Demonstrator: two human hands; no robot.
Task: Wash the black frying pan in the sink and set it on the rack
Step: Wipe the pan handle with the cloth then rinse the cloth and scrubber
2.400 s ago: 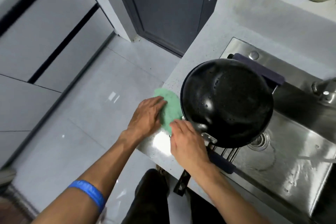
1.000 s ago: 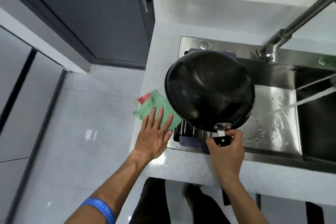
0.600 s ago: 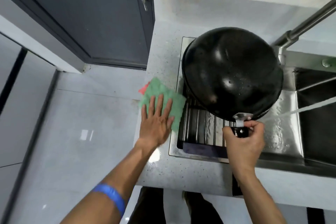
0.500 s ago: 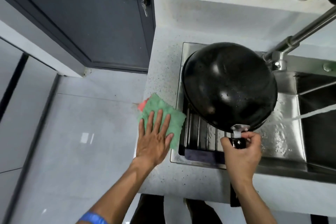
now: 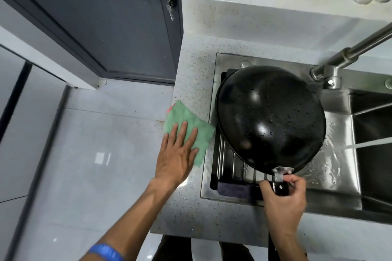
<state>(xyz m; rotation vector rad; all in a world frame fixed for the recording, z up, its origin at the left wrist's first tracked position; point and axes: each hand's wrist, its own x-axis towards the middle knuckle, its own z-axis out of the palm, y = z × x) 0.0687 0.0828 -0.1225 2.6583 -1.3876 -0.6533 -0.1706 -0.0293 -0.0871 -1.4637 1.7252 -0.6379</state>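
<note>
Right hand grips the upturned black frying pan's handle over the rack; left hand spread flat

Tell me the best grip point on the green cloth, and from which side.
Probably the green cloth's corner nearest the rack, pinched from above. It lies flat on the counter, and the left hand covers its near part, leaving that corner exposed.
</note>
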